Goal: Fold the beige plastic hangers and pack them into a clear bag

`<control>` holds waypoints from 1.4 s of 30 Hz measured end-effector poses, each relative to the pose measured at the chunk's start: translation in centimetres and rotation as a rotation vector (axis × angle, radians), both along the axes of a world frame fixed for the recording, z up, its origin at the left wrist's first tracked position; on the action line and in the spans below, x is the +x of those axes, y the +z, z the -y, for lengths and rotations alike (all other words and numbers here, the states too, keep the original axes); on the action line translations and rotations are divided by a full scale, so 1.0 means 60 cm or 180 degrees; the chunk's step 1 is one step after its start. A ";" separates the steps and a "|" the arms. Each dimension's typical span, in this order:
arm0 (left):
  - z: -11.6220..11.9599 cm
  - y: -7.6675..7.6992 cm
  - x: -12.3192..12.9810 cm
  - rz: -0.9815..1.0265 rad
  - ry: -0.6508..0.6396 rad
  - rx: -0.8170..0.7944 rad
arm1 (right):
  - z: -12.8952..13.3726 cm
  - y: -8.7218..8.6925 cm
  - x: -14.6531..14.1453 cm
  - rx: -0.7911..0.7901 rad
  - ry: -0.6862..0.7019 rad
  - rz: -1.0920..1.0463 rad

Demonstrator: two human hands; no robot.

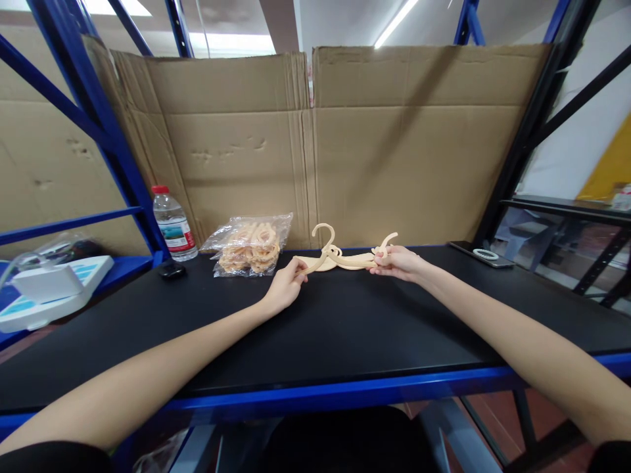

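Note:
Cream-coloured hangers (335, 260) with curved hooks are held up between my two hands over the black tabletop (340, 335). My left hand (288, 285) pinches their left end, and my right hand (397, 263) grips the right end. One hook stands up near the middle, another rises beside my right fingers. The pieces overlap at the centre, so how they join cannot be made out. To the left of my left hand lies a clear plastic bag (251, 246) with several cream-coloured pieces inside.
A water bottle with a red cap (173, 225) and a small black object (172, 270) are at the left. On the right lies a dark phone (480, 254) with a white ring. Cardboard (419, 151) walls the back; a white power strip (54, 292) sits far left.

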State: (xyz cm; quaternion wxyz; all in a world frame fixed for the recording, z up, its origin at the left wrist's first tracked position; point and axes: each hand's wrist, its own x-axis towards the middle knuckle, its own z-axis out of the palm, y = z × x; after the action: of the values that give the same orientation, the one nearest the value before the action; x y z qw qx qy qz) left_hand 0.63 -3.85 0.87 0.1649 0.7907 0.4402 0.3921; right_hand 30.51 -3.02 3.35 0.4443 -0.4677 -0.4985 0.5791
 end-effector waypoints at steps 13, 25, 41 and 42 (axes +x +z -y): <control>-0.002 0.021 -0.003 0.0271 0.0168 -0.0337 | -0.006 0.009 0.013 0.1042 -0.0164 -0.0579; 0.019 0.101 -0.041 -0.1367 -0.0531 -0.0297 | -0.006 0.053 0.116 0.1332 0.1171 0.2339; 0.017 0.091 -0.038 -0.1794 -0.1269 -0.0573 | -0.015 0.036 0.117 0.0674 0.2094 0.3290; 0.017 0.091 -0.038 -0.1769 -0.1280 -0.0578 | -0.016 0.035 0.117 0.0658 0.2100 0.3299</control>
State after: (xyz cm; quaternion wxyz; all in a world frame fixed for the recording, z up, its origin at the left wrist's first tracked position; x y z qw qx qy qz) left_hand -1.68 -4.87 6.32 0.1823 0.9202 0.3368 0.0810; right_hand 37.54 -2.05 5.47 -0.0147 -0.4639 -0.8210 0.3324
